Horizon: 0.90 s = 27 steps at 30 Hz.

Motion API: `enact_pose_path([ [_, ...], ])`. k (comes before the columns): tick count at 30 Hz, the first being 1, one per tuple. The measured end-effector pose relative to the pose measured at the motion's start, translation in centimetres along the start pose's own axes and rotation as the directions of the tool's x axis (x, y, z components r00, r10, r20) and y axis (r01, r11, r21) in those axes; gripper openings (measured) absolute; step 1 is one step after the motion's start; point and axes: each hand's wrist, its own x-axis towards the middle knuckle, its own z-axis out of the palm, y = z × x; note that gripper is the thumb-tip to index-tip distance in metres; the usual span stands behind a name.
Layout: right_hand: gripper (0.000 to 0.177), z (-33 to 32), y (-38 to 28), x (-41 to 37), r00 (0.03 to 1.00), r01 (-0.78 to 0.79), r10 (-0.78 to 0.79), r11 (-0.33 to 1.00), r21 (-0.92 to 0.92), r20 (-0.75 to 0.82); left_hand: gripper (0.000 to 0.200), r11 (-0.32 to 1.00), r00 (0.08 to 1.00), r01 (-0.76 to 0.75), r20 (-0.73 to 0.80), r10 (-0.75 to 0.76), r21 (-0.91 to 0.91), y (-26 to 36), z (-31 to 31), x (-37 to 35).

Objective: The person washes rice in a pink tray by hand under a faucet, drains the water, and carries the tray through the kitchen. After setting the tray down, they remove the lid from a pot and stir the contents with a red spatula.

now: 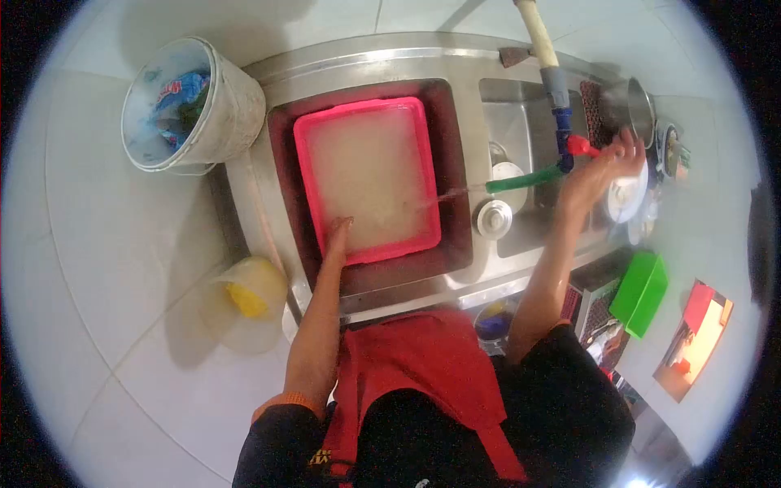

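Note:
A pink tray (433, 191) full of cloudy water sits in the left basin of the steel sink. My left hand (338, 237) reaches over its near rim, with most of its fingers hidden in the murky water. Beside the tap's red handle (579, 146) is my right hand (606, 168), raised with its fingers apart and nothing in them. A green hose (525, 179) runs from the blue tap fitting (563, 122), and a thin stream of water falls from its end into the tray.
A white bucket (244, 106) with a blue packet inside stands at the left. Below it is a translucent tub (260, 325) with something yellow. Right of the basin lie a sink strainer (494, 219), a metal pot (630, 110), white dishes (626, 195) and a green container (639, 293).

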Motion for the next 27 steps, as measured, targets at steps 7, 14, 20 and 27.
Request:
enact_pose_path([
  [7, 0.056, -2.3, -1.3, 1.8, 0.996, 0.087, -0.086, 0.996, -0.027, 0.02, 0.049, 0.959, 0.967, -0.254, 0.048, 0.25, 0.123, -1.7, -0.2, 2.9],
  [14, 0.028, -3.1, -7.6, -15.4, 0.486, 0.077, -0.267, 0.962, 0.264, 0.832, 0.066, 0.957, 0.988, -0.152, -0.001, 0.157, 0.248, 0.7, -0.5, 1.7],
  [20, 0.055, 8.6, 8.7, -34.4, 0.059, -0.231, 0.451, 0.874, -0.427, 0.891, 0.071, 0.954, 0.988, -0.079, -0.108, 0.114, 0.289, -5.4, 0.4, 10.0],
  [27, 0.068, 13.9, 13.5, -39.7, -0.461, -0.879, 0.471, -0.128, -0.459, 0.752, 0.076, 0.942, 0.998, -0.052, 0.02, 0.063, -0.332, -4.8, 1.4, 9.0],
])
